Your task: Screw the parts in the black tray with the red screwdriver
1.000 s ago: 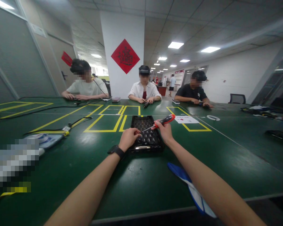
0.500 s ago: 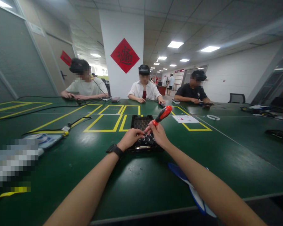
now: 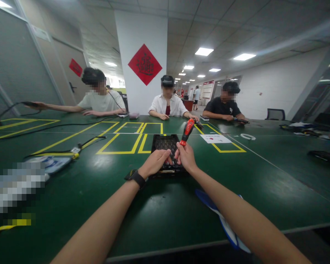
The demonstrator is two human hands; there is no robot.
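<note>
We hold a red-handled screwdriver (image 3: 187, 132) nearly upright in our right hand (image 3: 184, 157), its tip down in the black tray (image 3: 165, 142) on the green surface (image 3: 71, 190). Our left hand (image 3: 154, 163) pinches near the tip. The work looks under way, its progress unclear.

On the white pillar (image 3: 141, 58), a red diamond sign (image 3: 145, 65) bearing one dark character, too blurred to read; likewise illegible, the print on the white paper sheet (image 3: 215, 138) on the table.
</note>
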